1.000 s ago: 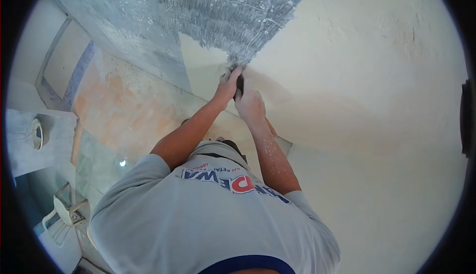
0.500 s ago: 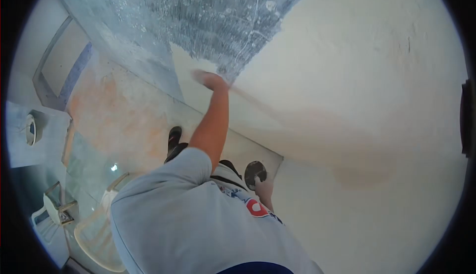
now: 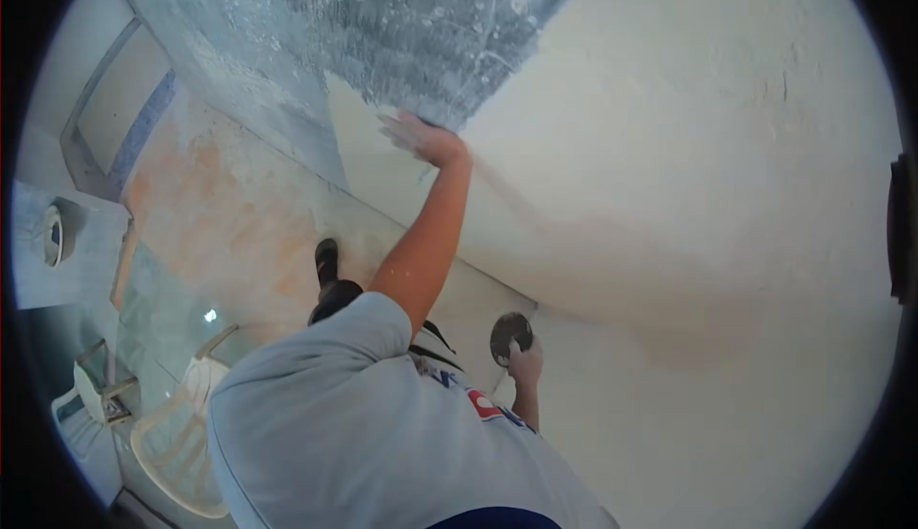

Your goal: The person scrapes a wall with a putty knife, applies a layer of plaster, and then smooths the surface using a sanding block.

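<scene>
My left hand (image 3: 426, 139) reaches forward to the wall at the edge of the pale coating. Its fingers are stretched out and lie nearly flat against the surface. Any tool under the palm is hidden. Above this hand is a rough blue-grey area of wall (image 3: 411, 32), and cream coating (image 3: 660, 118) covers the wall to the right. Lower down, in front of my body, my right hand (image 3: 525, 362) grips a round dark disc (image 3: 510, 331) with pale smears on it. The thumb lies across the disc's face.
White plastic chairs (image 3: 182, 433) stand at the lower left. A white basin (image 3: 54, 235) sits at the far left. The floor (image 3: 220, 204) is dusty with orange patches, and a black shoe (image 3: 327, 261) shows near the wall's foot.
My left hand has shifted a little right and up and is less blurred. My right hand with the disc has moved slightly to the right. A small bluish mark now shows below my left hand.
</scene>
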`<action>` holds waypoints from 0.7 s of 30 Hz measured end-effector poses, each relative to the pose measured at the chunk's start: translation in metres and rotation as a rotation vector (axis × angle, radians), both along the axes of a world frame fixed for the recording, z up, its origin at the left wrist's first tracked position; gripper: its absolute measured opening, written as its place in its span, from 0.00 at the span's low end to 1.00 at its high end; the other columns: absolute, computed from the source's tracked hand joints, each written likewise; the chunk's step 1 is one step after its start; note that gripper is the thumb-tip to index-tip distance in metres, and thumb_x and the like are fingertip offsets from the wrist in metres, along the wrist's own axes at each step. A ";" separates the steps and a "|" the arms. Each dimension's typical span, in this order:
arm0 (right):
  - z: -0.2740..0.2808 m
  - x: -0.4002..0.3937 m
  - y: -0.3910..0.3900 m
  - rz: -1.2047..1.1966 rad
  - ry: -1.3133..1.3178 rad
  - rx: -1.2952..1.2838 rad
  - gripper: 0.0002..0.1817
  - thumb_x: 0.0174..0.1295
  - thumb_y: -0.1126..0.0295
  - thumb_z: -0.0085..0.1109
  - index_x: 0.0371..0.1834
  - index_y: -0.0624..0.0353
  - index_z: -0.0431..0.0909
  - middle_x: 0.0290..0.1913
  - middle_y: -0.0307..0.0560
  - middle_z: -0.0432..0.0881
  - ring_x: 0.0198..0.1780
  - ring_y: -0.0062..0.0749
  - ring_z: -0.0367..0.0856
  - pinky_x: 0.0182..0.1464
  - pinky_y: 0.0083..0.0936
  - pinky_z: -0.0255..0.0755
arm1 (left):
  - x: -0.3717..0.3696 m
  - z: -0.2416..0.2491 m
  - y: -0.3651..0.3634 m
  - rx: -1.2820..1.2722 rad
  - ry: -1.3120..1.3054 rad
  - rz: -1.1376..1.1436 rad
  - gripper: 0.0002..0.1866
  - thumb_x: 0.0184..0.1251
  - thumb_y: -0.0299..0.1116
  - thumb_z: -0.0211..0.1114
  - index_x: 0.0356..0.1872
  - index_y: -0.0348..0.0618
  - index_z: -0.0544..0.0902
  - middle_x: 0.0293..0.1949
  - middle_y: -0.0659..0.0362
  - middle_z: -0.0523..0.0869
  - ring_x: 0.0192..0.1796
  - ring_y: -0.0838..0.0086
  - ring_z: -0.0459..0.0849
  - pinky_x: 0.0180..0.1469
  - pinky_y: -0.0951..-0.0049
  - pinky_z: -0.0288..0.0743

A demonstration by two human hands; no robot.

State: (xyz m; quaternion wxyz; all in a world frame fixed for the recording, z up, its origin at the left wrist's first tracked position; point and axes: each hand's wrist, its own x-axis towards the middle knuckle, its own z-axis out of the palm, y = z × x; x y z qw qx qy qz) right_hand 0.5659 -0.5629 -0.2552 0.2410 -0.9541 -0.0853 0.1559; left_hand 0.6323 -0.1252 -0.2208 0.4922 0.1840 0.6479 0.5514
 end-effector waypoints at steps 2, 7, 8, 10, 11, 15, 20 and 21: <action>0.005 0.001 0.000 0.173 -0.041 0.090 0.20 0.58 0.64 0.65 0.52 0.63 0.78 0.45 0.60 0.85 0.50 0.57 0.83 0.54 0.45 0.75 | -0.012 -0.090 0.056 -0.472 1.508 -0.592 0.37 0.78 0.54 0.46 0.80 0.43 0.54 0.81 0.50 0.53 0.81 0.51 0.51 0.78 0.45 0.48; -0.005 -0.018 0.002 0.112 -0.096 0.198 0.19 0.59 0.67 0.64 0.52 0.62 0.78 0.42 0.58 0.86 0.45 0.56 0.85 0.49 0.44 0.78 | 0.038 -0.165 0.071 -0.581 1.821 -0.515 0.34 0.77 0.44 0.51 0.79 0.42 0.57 0.79 0.47 0.58 0.80 0.49 0.53 0.73 0.41 0.60; -0.013 -0.022 0.004 0.015 0.019 0.273 0.19 0.59 0.67 0.65 0.53 0.62 0.78 0.41 0.57 0.86 0.43 0.55 0.86 0.47 0.43 0.78 | 0.013 -0.085 0.024 -0.062 1.047 -0.375 0.32 0.80 0.44 0.47 0.78 0.40 0.57 0.79 0.44 0.57 0.80 0.46 0.53 0.73 0.42 0.60; -0.013 -0.040 0.018 -0.087 0.139 0.349 0.20 0.59 0.67 0.65 0.53 0.62 0.77 0.40 0.56 0.86 0.41 0.53 0.86 0.46 0.42 0.79 | -0.022 -0.014 -0.026 0.066 0.664 -0.338 0.31 0.81 0.44 0.45 0.78 0.40 0.57 0.78 0.42 0.56 0.80 0.46 0.53 0.74 0.42 0.60; 0.010 -0.053 0.036 -0.053 0.193 0.263 0.20 0.59 0.67 0.65 0.53 0.62 0.77 0.39 0.55 0.86 0.38 0.50 0.86 0.41 0.41 0.79 | -0.032 -0.005 -0.038 0.173 0.272 -0.294 0.31 0.82 0.45 0.43 0.78 0.39 0.56 0.78 0.41 0.56 0.80 0.47 0.52 0.74 0.43 0.59; 0.033 -0.075 0.085 0.086 0.314 0.262 0.18 0.60 0.69 0.65 0.50 0.63 0.74 0.31 0.54 0.84 0.24 0.37 0.83 0.24 0.36 0.74 | -0.100 -0.154 -0.036 -0.266 -0.186 -1.063 0.34 0.78 0.52 0.55 0.74 0.37 0.65 0.71 0.46 0.68 0.70 0.62 0.71 0.67 0.56 0.70; 0.018 -0.100 0.134 0.125 0.351 0.319 0.18 0.61 0.69 0.64 0.50 0.65 0.70 0.27 0.53 0.80 0.20 0.36 0.80 0.22 0.32 0.73 | -0.248 -0.127 -0.037 -0.228 -0.129 -1.201 0.23 0.71 0.54 0.64 0.39 0.40 0.85 0.16 0.65 0.68 0.14 0.80 0.68 0.14 0.74 0.57; 0.028 -0.111 0.153 0.074 0.359 0.389 0.19 0.61 0.69 0.64 0.50 0.66 0.69 0.27 0.52 0.79 0.20 0.35 0.79 0.22 0.31 0.73 | -0.270 -0.116 -0.027 -0.233 -0.005 -1.217 0.23 0.71 0.55 0.64 0.34 0.42 0.85 0.12 0.69 0.63 0.09 0.81 0.60 0.12 0.72 0.49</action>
